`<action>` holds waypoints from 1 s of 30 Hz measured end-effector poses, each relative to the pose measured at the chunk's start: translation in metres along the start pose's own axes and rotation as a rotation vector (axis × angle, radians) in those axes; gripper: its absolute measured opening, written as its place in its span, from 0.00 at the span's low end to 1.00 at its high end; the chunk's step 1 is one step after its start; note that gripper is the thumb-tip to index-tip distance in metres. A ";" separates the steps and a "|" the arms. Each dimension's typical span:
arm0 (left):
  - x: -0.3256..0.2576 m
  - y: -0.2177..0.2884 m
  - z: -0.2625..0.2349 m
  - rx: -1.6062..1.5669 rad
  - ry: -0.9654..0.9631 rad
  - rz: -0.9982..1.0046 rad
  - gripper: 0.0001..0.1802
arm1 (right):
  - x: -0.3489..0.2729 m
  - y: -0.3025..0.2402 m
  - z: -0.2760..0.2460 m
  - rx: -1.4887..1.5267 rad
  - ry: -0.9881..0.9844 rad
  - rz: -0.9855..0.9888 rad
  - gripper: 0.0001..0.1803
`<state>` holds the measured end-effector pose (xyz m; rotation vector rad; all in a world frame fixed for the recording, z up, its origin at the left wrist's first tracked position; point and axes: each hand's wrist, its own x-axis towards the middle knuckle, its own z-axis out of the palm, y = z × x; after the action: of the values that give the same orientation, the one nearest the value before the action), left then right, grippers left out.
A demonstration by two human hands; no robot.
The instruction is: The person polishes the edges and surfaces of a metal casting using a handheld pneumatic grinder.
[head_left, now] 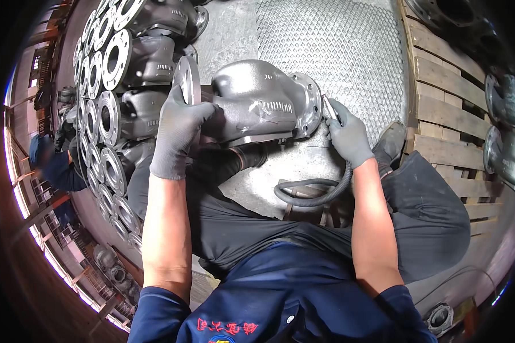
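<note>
A grey cast-metal valve body (249, 106) with a round flange at each end lies on its side in front of me. My left hand (178, 128), in a grey glove, is closed round its left flange, thumb toward the body. In my gloved right hand (350, 136) is a slim pen-shaped air tool (329, 108), its tip close to the bolt-holed right flange (310, 106). Whether the tip touches the metal I cannot tell. From the tool a dark ribbed hose (312, 201) loops back under my wrist.
Several similar flanged valve bodies (115, 60) stand stacked along the left. A diamond-patterned metal plate (332, 40) covers the floor ahead. To the right is a wooden pallet (446, 74) with more castings (504, 103) beyond. Another person (60, 166) is at the far left.
</note>
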<state>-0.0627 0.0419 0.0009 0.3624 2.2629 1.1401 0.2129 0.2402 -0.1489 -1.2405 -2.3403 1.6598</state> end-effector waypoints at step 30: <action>0.004 0.020 0.008 -0.044 0.121 -0.072 0.19 | 0.025 0.001 0.046 -0.170 -0.420 0.215 0.27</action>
<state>-0.0615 0.0607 0.0114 0.1972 2.3311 1.2013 0.1763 0.2193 -0.1800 -1.3214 -2.7196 1.9941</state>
